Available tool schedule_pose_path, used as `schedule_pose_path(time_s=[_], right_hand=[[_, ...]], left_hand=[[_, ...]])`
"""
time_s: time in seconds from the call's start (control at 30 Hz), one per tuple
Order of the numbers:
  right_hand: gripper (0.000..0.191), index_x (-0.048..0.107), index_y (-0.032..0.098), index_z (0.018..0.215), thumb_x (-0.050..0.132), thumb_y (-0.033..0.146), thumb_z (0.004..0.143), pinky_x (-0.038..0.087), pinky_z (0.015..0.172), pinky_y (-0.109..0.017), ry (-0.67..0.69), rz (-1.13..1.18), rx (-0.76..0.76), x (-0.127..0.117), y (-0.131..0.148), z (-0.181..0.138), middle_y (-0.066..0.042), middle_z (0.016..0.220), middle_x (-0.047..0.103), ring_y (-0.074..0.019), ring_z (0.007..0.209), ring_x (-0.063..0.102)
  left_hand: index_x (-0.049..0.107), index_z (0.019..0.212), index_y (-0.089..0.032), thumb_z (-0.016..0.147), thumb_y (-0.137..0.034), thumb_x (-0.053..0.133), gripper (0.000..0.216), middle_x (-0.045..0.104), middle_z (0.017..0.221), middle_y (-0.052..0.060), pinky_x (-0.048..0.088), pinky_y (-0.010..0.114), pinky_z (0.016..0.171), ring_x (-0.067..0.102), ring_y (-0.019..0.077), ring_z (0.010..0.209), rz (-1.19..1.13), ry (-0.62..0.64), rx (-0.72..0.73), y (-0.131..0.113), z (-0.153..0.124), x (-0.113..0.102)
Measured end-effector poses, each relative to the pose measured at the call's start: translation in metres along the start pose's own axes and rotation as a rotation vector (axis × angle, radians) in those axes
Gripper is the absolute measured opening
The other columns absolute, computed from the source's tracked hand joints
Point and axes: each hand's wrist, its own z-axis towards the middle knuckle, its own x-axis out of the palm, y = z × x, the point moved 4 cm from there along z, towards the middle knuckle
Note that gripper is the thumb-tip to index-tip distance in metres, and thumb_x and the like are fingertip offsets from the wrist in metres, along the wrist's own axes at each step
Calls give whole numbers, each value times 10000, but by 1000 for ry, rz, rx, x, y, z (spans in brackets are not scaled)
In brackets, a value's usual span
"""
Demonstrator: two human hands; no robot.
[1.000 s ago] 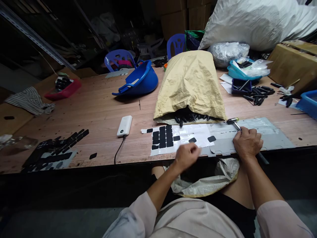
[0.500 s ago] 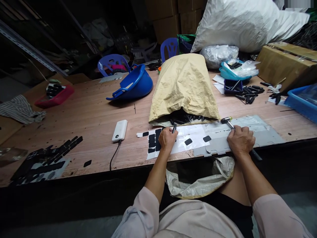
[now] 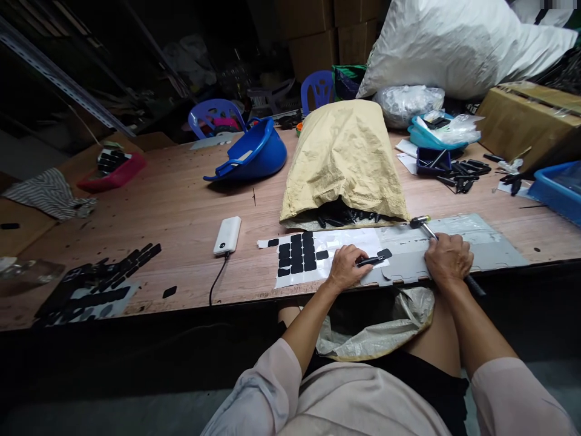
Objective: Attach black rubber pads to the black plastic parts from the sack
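Observation:
My left hand (image 3: 345, 268) is closed on a thin black stick-like part (image 3: 371, 261) and rests on a white backing sheet (image 3: 347, 242) at the table's near edge. A block of black square pads (image 3: 298, 253) sits on that sheet to the left, and one loose black pad (image 3: 385, 254) lies just past the stick's tip. My right hand (image 3: 448, 259) grips a small hammer (image 3: 422, 225) whose metal head lies on a flat grey panel (image 3: 476, 245). A tan woven sack (image 3: 345, 158) lies behind, with more black parts spilling from its mouth (image 3: 347, 215).
A white power bank (image 3: 227, 235) with a cable lies left of the sheet. Black strips (image 3: 97, 281) lie at the near left. A blue basin (image 3: 252, 151), a red tray (image 3: 114, 169), a cardboard box (image 3: 529, 118), a blue bin (image 3: 559, 194) and scattered black parts (image 3: 460, 171) ring the table. A plastic bag (image 3: 385, 330) hangs over my lap.
My left hand went from the table edge up to the sack's mouth, took a black stick part, and came back down onto the sheet. The right hand stayed on the hammer.

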Motion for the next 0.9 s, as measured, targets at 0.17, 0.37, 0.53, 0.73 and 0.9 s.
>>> schedule_pose_path(time_s=[0.17, 0.37, 0.53, 0.73, 0.9], right_hand=[[357, 716, 172, 1176, 456, 354, 1013, 464, 880, -419, -48, 262, -47, -18, 3, -21, -172, 1152, 670, -290, 1034, 596], [284, 708, 233, 1168, 502, 391, 1053, 548, 899, -367, 120, 682, -361, -28, 31, -94, -90, 1043, 742, -237, 987, 698], [322, 715, 240, 1299, 512, 335, 1068, 574, 846, -341, 161, 754, -465, -27, 44, -125, -67, 995, 745, -209, 899, 711], [432, 695, 293, 1449, 450, 331, 1096, 558, 765, -302, 174, 619, -502, -32, 50, -132, -52, 949, 690, -191, 827, 689], [431, 706, 307, 1442, 468, 305, 1083, 557, 759, -296, 145, 614, -505, -31, 46, -130, -45, 947, 684, -190, 831, 689]], left_hand=[[792, 990, -226, 849, -280, 873, 171, 718, 962, 38, 492, 389, 974, 647, 239, 981, -42, 11, -9, 3, 2, 0], [811, 988, -238, 847, -298, 881, 168, 724, 978, 37, 494, 392, 980, 653, 242, 1007, -59, 25, -17, 6, 4, 3], [825, 1034, -248, 848, -298, 880, 200, 736, 1015, 36, 488, 390, 971, 655, 247, 1043, -43, 43, -41, 7, 5, 3], [822, 1014, -254, 855, -304, 866, 172, 738, 1010, 33, 486, 396, 985, 653, 248, 1053, -48, 48, -47, 4, 5, 1], [832, 1012, -265, 847, -290, 871, 172, 739, 1012, 32, 487, 399, 987, 653, 250, 1057, -49, 43, -54, 4, 5, 1]])
